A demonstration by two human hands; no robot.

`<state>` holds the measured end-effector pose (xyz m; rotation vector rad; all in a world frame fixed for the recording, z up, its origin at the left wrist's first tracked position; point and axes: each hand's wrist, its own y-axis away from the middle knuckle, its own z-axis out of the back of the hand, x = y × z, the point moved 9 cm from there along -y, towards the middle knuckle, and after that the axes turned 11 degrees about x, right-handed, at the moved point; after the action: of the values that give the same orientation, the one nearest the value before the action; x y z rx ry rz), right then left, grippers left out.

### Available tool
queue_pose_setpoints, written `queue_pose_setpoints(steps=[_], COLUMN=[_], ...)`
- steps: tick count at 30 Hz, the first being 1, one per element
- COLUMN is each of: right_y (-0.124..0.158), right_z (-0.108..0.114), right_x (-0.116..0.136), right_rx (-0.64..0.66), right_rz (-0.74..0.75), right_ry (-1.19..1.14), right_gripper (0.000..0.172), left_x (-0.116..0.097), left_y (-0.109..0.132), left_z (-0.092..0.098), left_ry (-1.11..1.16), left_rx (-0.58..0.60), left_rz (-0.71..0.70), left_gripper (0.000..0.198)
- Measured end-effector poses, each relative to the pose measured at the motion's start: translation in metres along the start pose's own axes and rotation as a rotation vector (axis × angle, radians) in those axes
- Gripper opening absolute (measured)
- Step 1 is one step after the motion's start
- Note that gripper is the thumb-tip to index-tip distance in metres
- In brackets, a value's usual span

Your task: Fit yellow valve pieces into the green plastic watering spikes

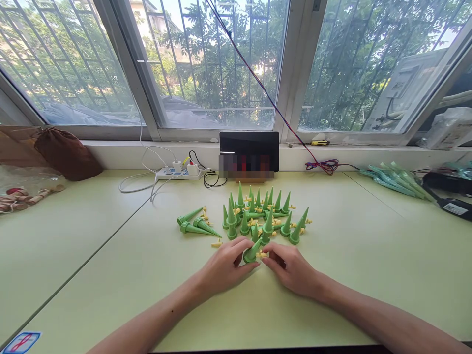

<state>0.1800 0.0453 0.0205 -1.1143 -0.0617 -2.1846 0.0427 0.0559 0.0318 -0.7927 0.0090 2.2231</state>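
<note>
Near the table's middle, my left hand (232, 260) grips a green cone (252, 251) by its wide base, the tip leaning up to the right. Just right of it, my right hand (289, 265) pinches a small yellow piece (261, 254) between thumb and fingertips, close beside the cone. Beyond both hands stands a cluster of green cones (268, 223), with yellow pieces (273, 233) among them. Several more cones (199, 228) lie on their sides to the left, and a loose yellow piece (217, 244) rests beyond my left hand.
On the pale green table (110, 285), a power strip (180, 173) with cables and a dark screen (249, 152) stand at the back. A brown bag (68, 153) sits back left. Coiled wires (326, 166) and plastic packets (398, 181) lie back right.
</note>
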Motion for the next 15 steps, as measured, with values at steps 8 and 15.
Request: queue_pose_setpoints(steps=[8,15], right_y=[-0.0009,0.0004], right_z=[0.0006,0.0005], right_x=[0.0025,0.0025], right_rx=[0.011,0.003], right_rz=[0.009,0.006], right_ry=[0.007,0.017], right_gripper=[0.019,0.018], left_x=[-0.0006,0.0006], left_y=[-0.0002,0.0005], left_z=[0.0013,0.0005], left_ry=[0.009,-0.002], left_rx=[-0.003,-0.006], left_rz=[-0.003,0.002], left_gripper=[0.013,0.013])
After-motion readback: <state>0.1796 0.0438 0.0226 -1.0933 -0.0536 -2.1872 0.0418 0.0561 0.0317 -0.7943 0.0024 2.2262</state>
